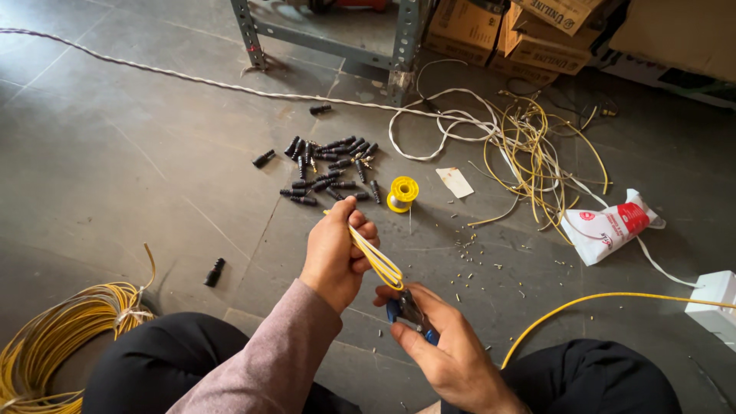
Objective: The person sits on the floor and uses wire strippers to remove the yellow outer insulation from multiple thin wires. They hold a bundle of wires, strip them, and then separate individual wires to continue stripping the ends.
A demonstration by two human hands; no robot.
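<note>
Head view, floor-level work area on grey stone tiles. Left hand (335, 253): clenched around a small bundle of yellow wires (376, 261), thumb up, the strands running from the thumb tip down across the fingers toward the other hand. Right hand (441, 345): closed on a blue-handled cutting tool (410, 312), its dark nose touching the lower ends of the yellow wires. Both hands sit between the person's knees in black trousers; the left forearm wears a mauve sleeve (261, 360). Beyond the hands: a scatter of black plug connectors (330, 169); one stray connector (215, 271) lies well apart at left. A small yellow spool (402, 192) stands just beside the scatter, with a white card (455, 182) near it. Tiny trimmed wire bits (491, 264) litter the tiles right of the hands. A tangle of yellow and white wire (529, 149) lies further right, a white and red plastic pouch (609, 226) at its lower edge. A large yellow cable coil (61, 337) occupies the lower left. A white box (714, 305) sits at the right edge. Grey metal rack legs (402, 54) and cardboard cartons (498, 34) stand along the top.
</note>
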